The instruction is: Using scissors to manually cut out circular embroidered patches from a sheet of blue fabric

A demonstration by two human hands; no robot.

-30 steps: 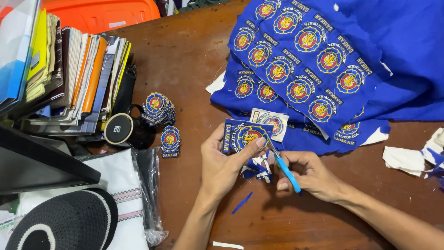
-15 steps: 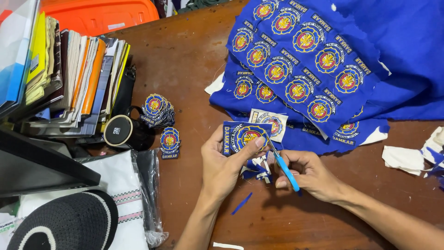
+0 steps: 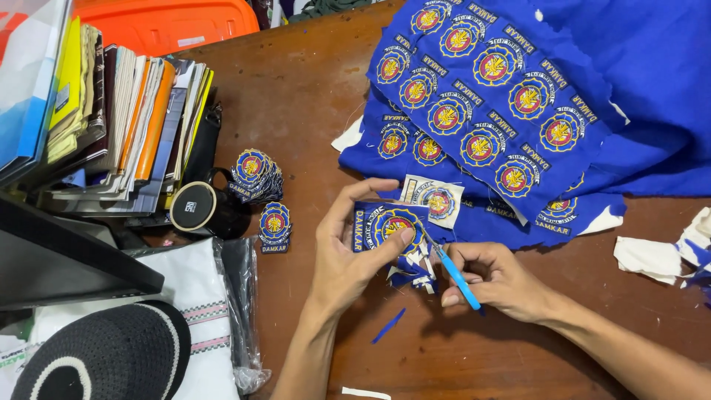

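Blue cloth (image 3: 637,81) full of round badges covers the table (image 3: 311,89). Left hand (image 3: 348,255) fingers pinch 1 cut patch (image 3: 389,226) just below it. Right hand (image 3: 496,281) fingers are closed on blue-handled scissors (image 3: 453,272), blades probably at the patch's edge.

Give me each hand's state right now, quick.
Left hand: closed on a blue embroidered patch.
Right hand: closed on a blue-handled cutting tool, tip at the patch's edge.
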